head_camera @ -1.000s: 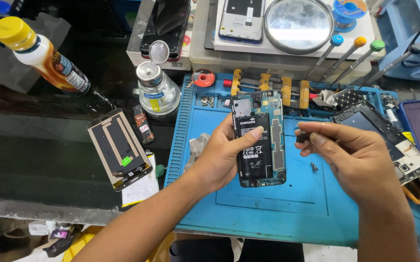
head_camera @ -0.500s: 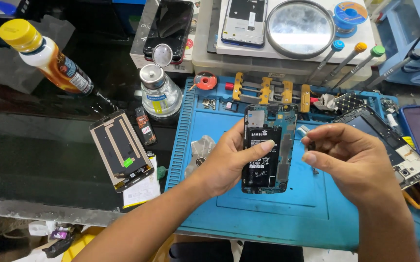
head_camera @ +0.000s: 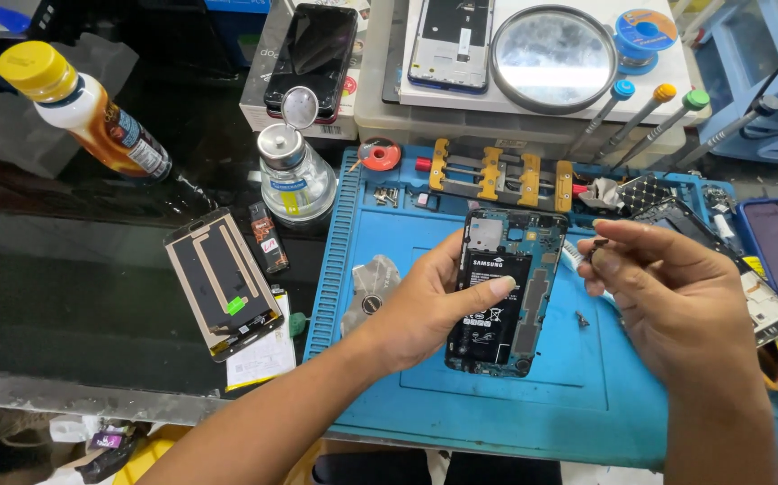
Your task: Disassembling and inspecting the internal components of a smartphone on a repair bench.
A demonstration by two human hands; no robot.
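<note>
My left hand [head_camera: 425, 310] grips an opened phone [head_camera: 504, 292], thumb across its battery, above the blue mat [head_camera: 533, 404]. Just right of it, my right hand [head_camera: 676, 296] pinches a tiny dark part [head_camera: 597, 243] between closed fingertips.

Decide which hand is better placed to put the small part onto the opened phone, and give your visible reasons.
Probably the right hand: it pinches a small dark part beside the opened phone. The left hand is busy gripping that phone, thumb across its battery.
</note>
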